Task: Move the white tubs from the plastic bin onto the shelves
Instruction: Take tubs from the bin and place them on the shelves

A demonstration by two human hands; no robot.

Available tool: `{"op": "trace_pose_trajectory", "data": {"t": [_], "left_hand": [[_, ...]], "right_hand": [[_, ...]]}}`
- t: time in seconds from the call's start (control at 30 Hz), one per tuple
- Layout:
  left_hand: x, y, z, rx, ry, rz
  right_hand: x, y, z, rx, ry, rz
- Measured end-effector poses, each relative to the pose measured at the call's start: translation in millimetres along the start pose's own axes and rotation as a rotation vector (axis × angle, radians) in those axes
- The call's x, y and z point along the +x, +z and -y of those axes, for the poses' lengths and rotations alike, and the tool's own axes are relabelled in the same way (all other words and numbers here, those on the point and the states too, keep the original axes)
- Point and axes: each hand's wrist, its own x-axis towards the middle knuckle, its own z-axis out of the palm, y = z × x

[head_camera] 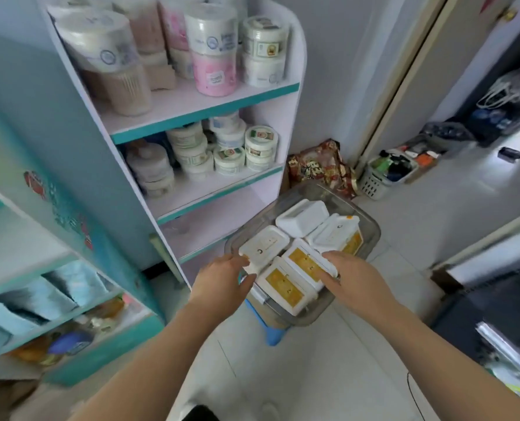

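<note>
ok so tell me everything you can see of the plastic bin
The plastic bin is clear, rectangular with rounded corners, and sits on something blue by the foot of the shelves. Five white tubs fill it, some yellow-labelled. The left hand is at its near-left corner; the right hand touches a tub.

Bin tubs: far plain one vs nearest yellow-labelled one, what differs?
Face: the far tub shows bare white; the nearest tub shows a yellow label.
Place: the far tub sits at the back of the plastic bin; the nearest tub sits at the front, between the left hand and right hand.
Shared: both are white, rectangular with rounded corners, and lie in the bin.
</note>
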Motion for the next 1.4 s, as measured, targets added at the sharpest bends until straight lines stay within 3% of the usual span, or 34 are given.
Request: {"op": "trace_pose_trajectory", "data": {"t": [0.27, 0.63, 0.87, 1.0, 1.13, 1.3, 1.4], "left_hand": [[72, 57, 3, -0.060, -0.161, 0.209], [169, 148, 30, -0.096, -0.179, 0.473], [208, 212, 41, 0.086, 0.003, 0.526], [220, 240, 47, 0.244, 0.160, 0.501], [231, 258, 52, 0.192, 0.303, 0.414], [252, 264, 67, 0.175, 0.691, 0.341], [257, 262, 69, 0.188, 0.760, 0.343]], "right_hand": [[43, 47, -52, 0.131, 0.172, 0.117], [117, 124, -86, 0.282, 0.398, 0.319], [134, 180, -109, 0.260, 0.411, 0.379], [144, 204, -116, 0.106, 0.393, 0.377], [157, 217, -117, 0.108, 0.367, 0.295], [166, 223, -123, 0.157, 0.376, 0.287], [166, 221, -125, 0.152, 0.346, 0.295]]}}
